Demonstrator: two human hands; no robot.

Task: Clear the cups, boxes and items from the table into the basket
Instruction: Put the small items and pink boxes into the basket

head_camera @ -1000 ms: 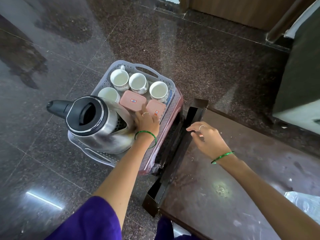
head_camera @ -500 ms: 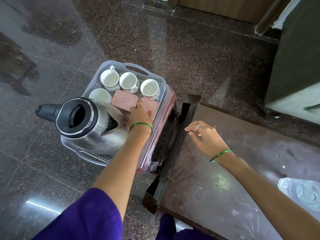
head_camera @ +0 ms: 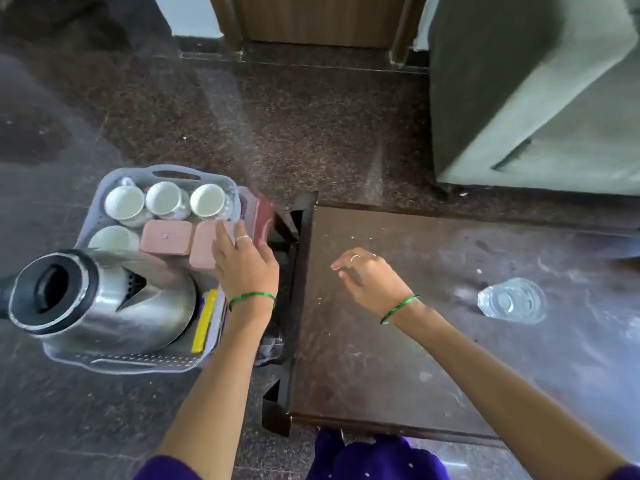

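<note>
A grey plastic basket sits left of the dark table. It holds several white cups, two pink boxes, a steel kettle and a yellow item. My left hand hovers over the basket's right side above the second pink box, fingers spread, holding nothing. My right hand floats above the table's left part, fingers loosely apart and empty. A clear glass stands on the table to the right.
The basket rests on a reddish stool on the polished stone floor. A grey-green sofa stands beyond the table at the upper right. A wooden door frame is at the back.
My left hand has lifted off the pink box and drawn back toward the basket's right edge. The view has swung right, bringing the glass on the table fully into sight.
</note>
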